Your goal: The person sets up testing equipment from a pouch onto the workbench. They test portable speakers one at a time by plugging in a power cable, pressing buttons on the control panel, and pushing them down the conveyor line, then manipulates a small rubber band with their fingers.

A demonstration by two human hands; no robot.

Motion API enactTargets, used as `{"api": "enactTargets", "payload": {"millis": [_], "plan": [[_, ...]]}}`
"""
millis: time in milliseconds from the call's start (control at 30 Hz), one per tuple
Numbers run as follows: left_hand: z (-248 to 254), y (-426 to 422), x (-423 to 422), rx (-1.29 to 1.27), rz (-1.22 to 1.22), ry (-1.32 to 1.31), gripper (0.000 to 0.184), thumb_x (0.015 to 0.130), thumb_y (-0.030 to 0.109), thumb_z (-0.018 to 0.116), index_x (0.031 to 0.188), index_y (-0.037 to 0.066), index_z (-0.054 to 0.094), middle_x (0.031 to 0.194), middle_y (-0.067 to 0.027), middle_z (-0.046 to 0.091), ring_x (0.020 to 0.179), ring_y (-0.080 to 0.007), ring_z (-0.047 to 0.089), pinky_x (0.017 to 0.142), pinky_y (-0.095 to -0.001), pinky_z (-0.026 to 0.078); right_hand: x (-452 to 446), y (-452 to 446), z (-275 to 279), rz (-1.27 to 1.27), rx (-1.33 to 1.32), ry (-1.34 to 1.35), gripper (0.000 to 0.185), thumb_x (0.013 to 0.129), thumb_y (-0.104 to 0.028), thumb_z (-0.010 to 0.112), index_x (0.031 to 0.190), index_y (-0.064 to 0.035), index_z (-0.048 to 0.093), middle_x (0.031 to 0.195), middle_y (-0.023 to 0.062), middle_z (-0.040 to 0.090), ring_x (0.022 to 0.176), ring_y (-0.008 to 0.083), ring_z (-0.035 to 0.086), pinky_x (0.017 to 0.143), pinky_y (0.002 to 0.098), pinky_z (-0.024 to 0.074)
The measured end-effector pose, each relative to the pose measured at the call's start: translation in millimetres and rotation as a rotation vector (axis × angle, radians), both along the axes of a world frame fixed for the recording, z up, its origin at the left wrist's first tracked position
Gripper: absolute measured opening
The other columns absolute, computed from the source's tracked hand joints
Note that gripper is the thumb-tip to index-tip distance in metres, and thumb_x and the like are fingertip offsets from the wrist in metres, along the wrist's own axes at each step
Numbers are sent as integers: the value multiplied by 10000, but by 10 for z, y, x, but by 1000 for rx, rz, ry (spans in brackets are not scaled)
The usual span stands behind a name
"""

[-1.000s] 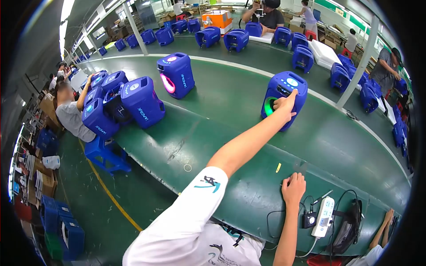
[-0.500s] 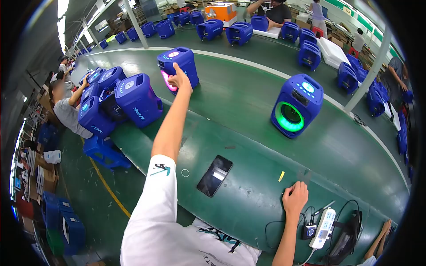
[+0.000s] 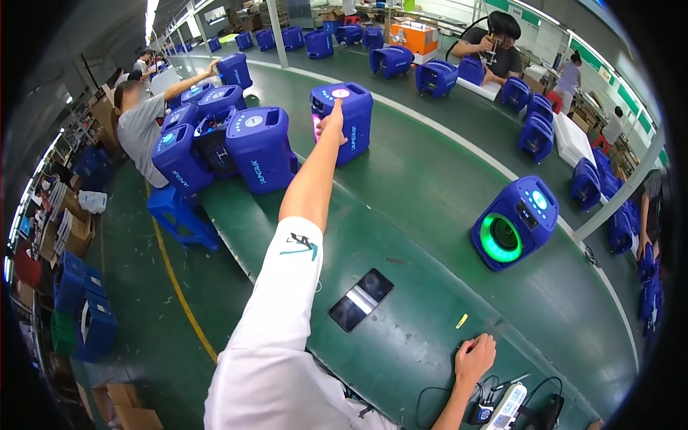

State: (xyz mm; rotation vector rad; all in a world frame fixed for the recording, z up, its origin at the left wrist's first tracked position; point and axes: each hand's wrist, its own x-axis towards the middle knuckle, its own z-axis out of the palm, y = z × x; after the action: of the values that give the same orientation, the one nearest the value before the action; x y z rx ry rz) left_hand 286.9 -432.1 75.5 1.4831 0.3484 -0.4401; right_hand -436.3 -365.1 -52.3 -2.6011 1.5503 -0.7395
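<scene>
My left hand (image 3: 332, 129) reaches out to a blue portable speaker (image 3: 352, 122) with pink light on its front. Its index finger is stretched toward the round control on top and seems to touch it; the other fingers are apart and hold nothing. My right hand (image 3: 474, 358) rests on the green bench (image 3: 416, 337) with curled fingers; whatever they may hold is hidden. Near it lies a small yellow strip (image 3: 461, 321). A black smartphone (image 3: 362, 299) lies between my arms. To the right stands another blue speaker (image 3: 514, 223), its ring glowing green.
Several blue speakers (image 3: 258, 150) crowd the bench at left, where a co-worker (image 3: 140, 129) has a hand on another speaker (image 3: 233, 70). A white power strip (image 3: 507, 408) and cables lie near my right wrist. A blue stool (image 3: 179, 215) stands at left.
My view has turned, so most things sit further right and lower. My left index finger has come onto the speaker's top control. The co-worker's arm now stretches out to a speaker farther away.
</scene>
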Motion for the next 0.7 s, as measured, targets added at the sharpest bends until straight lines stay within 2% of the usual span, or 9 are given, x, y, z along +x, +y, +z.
{"api": "enactTargets", "payload": {"millis": [67, 133, 267, 333, 433, 533, 600, 667, 700], "plan": [[48, 150, -405, -80, 51, -80, 1436, 703, 711, 841, 1687, 0, 75, 1740, -156, 145, 1513, -417, 343, 986, -582, 588, -15, 11, 6, 8, -18, -8, 127, 820, -92, 621, 832, -42, 504, 863, 135, 515, 842, 353, 542, 732, 468, 418], [18, 242, -632, -59, 75, -166, 1372, 708, 668, 851, 1654, -42, 155, 1696, -186, 211, 1468, -415, 400, 964, -573, 604, -33, 9, -22, 10, -31, -11, 125, 821, -98, 623, 838, -42, 513, 867, 137, 523, 847, 354, 546, 735, 470, 423], [102, 526, -1305, -75, -141, -404, 1149, 737, 576, 865, 1494, -123, 356, 1570, -208, 323, 1359, -361, 510, 798, -492, 668, -72, 1, -68, 9, -36, 3, 127, 823, -114, 629, 850, -40, 529, 880, 142, 541, 859, 356, 556, 743, 474, 433], [271, 822, -1780, -231, -283, -404, 1010, 801, 572, 812, 1468, -74, 414, 1523, -201, 401, 1309, -352, 557, 785, -500, 670, -67, 18, -64, 18, -43, -2, 129, 826, -120, 630, 857, -37, 535, 888, 145, 545, 868, 357, 558, 750, 475, 435], [399, 1287, -2250, -549, -692, -289, 880, 877, 640, 688, 1449, 10, 463, 1447, -185, 502, 1258, -347, 595, 762, -519, 659, -92, 40, -65, 24, -60, 7, 135, 833, -126, 631, 865, -33, 538, 903, 150, 547, 890, 359, 560, 762, 477, 439], [582, 1691, -2835, -551, -860, -236, 839, 910, 715, 560, 1450, 77, 489, 1394, -164, 567, 1249, -333, 603, 747, -526, 645, -137, 51, -83, 59, -67, 15, 148, 853, -136, 627, 895, -26, 538, 943, 162, 547, 923, 367, 559, 783, 480, 445], [656, 1949, -3242, -488, -925, -220, 859, 916, 745, 508, 1464, 83, 488, 1409, -151, 563, 1253, -325, 603, 742, -536, 634, -171, 72, -47, 99, -74, 19, 154, 863, -142, 626, 909, -24, 538, 956, 166, 547, 931, 371, 560, 789, 482, 448], [609, 2165, -3544, -450, -1028, -149, 851, 931, 724, 515, 1485, 79, 477, 1445, -154, 540, 1275, -327, 589, 729, -530, 639, -202, 112, 50, 106, 11, 46, 156, 886, -147, 617, 933, -17, 546, 964, 171, 548, 942, 383, 572, 781, 509, 478], [565, 2254, -3698, -428, -1039, -136, 824, 953, 708, 495, 1461, 59, 500, 1371, -171, 590, 1203, -322, 630, 703, -525, 640, -224, 146, 87, 101, 48, 65, 151, 893, -146, 614, 935, -17, 548, 960, 173, 559, 945, 385, 576, 778, 516, 486]]}}
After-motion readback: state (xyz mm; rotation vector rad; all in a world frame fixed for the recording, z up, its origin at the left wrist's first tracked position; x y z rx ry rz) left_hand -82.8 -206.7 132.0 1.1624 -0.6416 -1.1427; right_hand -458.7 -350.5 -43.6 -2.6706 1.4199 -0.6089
